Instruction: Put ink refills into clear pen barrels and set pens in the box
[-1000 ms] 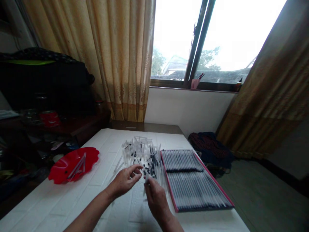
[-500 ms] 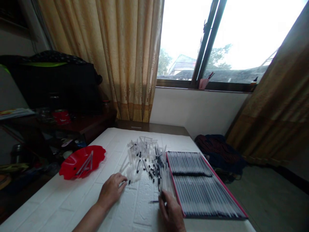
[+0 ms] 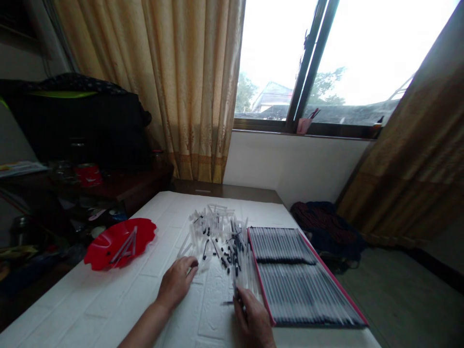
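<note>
A loose pile of clear plastic tubes (image 3: 217, 237) with small black tips lies in the middle of the white table (image 3: 90, 299). My left hand (image 3: 176, 282) rests at the pile's near edge, its fingertips beside a black-tipped piece; whether it holds that piece is unclear. My right hand (image 3: 252, 314) sits beside the left edge of a red-edged tray (image 3: 304, 285) packed with neat rows of tubes. Its fingers appear closed around a clear tube (image 3: 239, 273). To the left, a wavy red plastic plate (image 3: 119, 244) holds several tubes.
A dark bag (image 3: 79, 125) and cluttered shelves (image 3: 47, 222) stand beyond the table's left edge. A dark cloth bundle (image 3: 326, 227) lies on the floor past the right edge. Curtains and a window (image 3: 275, 63) fill the back.
Both hands have dropped from above the pile to table level, with the right hand now at the tray's edge. The view has shifted slightly, and the tubes look largely unmoved.
</note>
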The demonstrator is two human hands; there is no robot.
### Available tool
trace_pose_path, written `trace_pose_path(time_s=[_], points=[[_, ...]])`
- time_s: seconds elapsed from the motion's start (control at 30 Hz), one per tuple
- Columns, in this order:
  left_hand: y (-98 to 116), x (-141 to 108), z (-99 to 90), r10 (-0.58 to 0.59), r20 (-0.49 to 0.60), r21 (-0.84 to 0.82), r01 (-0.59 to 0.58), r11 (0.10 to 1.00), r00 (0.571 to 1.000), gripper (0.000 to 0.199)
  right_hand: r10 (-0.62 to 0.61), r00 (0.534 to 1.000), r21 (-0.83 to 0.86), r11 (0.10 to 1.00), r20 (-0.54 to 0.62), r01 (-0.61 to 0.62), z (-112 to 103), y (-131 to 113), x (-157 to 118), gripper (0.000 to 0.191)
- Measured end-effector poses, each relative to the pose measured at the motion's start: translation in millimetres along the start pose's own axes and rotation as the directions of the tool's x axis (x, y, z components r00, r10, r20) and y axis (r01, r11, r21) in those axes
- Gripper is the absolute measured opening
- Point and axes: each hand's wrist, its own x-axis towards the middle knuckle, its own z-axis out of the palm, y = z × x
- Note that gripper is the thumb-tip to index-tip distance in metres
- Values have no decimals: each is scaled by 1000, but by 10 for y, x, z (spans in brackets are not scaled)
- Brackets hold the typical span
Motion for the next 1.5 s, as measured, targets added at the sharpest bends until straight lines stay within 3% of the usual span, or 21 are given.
trace_pose_path(time_s=[0.13, 0.3, 0.53, 0.67, 1.2, 1.37, 1.5], points=[[132, 39, 143, -80, 50, -326, 92, 941, 996, 24, 2, 998, -50, 999, 63, 2, -19, -36, 17, 34], [204, 29, 311, -150, 141, -620, 206, 757, 979, 52, 4, 985, -185, 982, 175, 29, -26, -121, 80, 37], [47, -33, 366, -255, 186, -807, 296, 511, 949, 51, -22, 989, -234, 971, 145, 56, 127, -82, 218, 37], [-40, -56, 407, -278, 205, -838, 315, 445, 938, 51, -26, 988, -167, 985, 155, 52, 198, -30, 230, 36], [-87, -103, 462, -232, 155, -824, 255, 505, 960, 42, 9, 994, -100, 995, 108, 2, 202, -1, 174, 33], [-112, -79, 513, -252, 151, -813, 265, 519, 956, 43, 119, 993, 37, 992, -19, -118, 214, 93, 164, 24], [-139, -69, 575, -264, 140, -817, 262, 514, 954, 45, 156, 986, 68, 986, -50, -153, 175, 80, 195, 27]])
